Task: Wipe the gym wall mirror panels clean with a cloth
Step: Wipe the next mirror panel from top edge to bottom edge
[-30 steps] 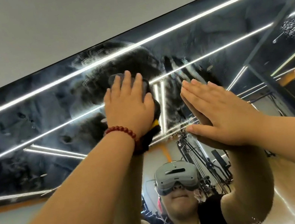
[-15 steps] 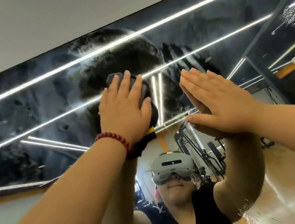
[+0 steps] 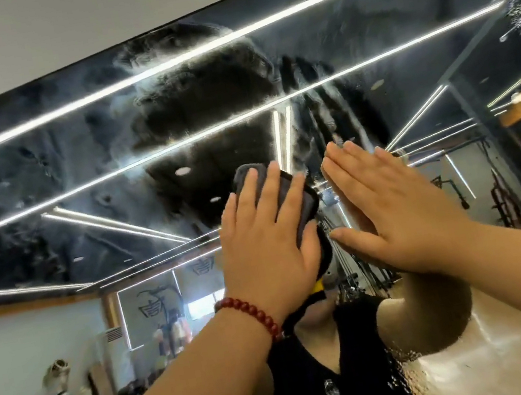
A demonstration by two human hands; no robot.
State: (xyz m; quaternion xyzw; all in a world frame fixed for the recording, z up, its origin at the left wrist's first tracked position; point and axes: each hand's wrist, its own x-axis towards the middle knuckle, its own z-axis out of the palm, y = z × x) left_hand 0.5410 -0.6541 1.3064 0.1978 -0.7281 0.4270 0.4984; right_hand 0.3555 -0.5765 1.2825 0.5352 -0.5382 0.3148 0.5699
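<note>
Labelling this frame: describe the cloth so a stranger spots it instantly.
Start at the smeared wall mirror. At its centre the left hand, wearing a red bead bracelet, presses a dark grey cloth flat on the glass. The right hand beside it is bare.

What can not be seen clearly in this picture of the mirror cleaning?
Head view only:
- Dark grey cloth: mostly covered by the left hand.
- Right hand: palm hidden, flat against the wall mirror.
- Reflected face: blocked by the left hand and cloth.
- Gym equipment at lower left: blurred.
</note>
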